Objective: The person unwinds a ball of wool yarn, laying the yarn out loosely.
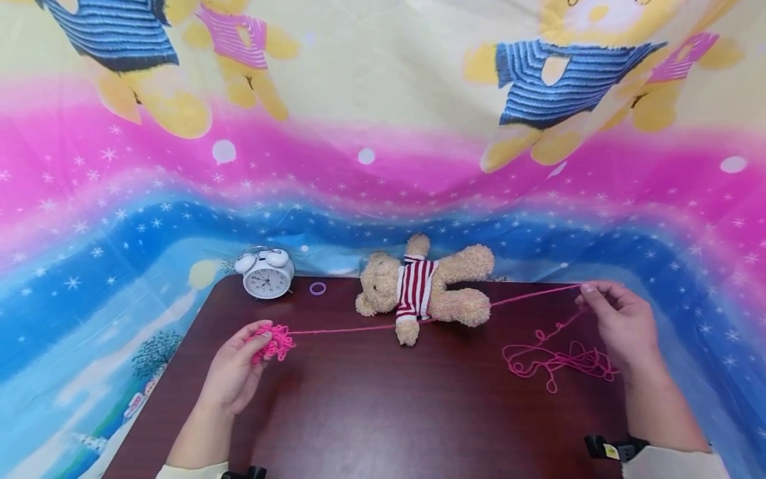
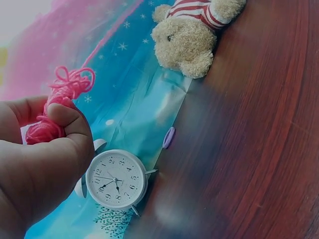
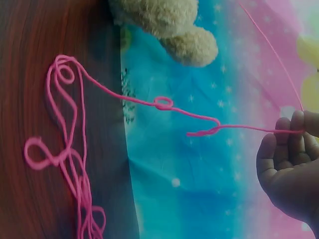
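Note:
A bundle of pink yarn (image 1: 276,342) sits between the thumb and fingers of my left hand (image 1: 236,369), its loops sticking out past the fingertips. From it a taut strand (image 1: 341,330) runs across to my right hand (image 1: 628,326), which pinches it between thumb and fingertips. Below the right hand, the slack yarn hangs with small curls and a knot, down to a loose tangle (image 1: 562,362) on the table. The strand passes in front of the teddy bear (image 1: 445,286), which lies on its side in a red-and-white striped shirt.
At the back left of the dark wooden table (image 1: 383,412) stands a white twin-bell alarm clock (image 1: 266,276). A small purple ring (image 1: 318,289) lies to its right. Behind the table hangs a cloth (image 1: 371,179) printed with bears and snowflakes.

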`<state>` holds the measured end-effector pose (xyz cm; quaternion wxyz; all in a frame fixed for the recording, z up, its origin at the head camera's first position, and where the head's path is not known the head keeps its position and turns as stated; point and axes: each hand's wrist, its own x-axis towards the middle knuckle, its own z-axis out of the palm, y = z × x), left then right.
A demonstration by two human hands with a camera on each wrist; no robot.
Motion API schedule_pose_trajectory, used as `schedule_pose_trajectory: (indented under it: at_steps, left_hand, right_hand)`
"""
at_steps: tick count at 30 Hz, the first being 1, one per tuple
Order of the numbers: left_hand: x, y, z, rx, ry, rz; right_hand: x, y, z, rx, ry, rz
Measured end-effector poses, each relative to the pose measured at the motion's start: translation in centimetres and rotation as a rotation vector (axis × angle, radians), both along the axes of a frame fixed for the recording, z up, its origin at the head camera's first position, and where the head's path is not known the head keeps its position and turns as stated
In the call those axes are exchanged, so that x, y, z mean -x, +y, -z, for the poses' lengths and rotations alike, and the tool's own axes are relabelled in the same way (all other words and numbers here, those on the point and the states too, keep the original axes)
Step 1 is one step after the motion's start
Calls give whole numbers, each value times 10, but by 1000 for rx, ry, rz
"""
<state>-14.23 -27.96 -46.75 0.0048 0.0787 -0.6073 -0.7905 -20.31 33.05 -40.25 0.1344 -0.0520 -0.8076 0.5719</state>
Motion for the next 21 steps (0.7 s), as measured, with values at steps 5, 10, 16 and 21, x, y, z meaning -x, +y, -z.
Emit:
schedule_pose_trajectory:
  at_steps: [5,10,16,21]
  left_hand:
    - [-1,-2,-1,-20,20,-2]
    - [-2,-10,-3,-45,31,-26]
    - [-2,-19,-3,-64,52,-53]
    - [-3,-25,-4,-74,55,-66]
  right_hand:
    - [-3,18,-1,16,0,38]
    - [-7,36,1,81,-19,64]
    - [-12,55,7,-33,-95,117]
    - [-16,68,12,-48,-143,136]
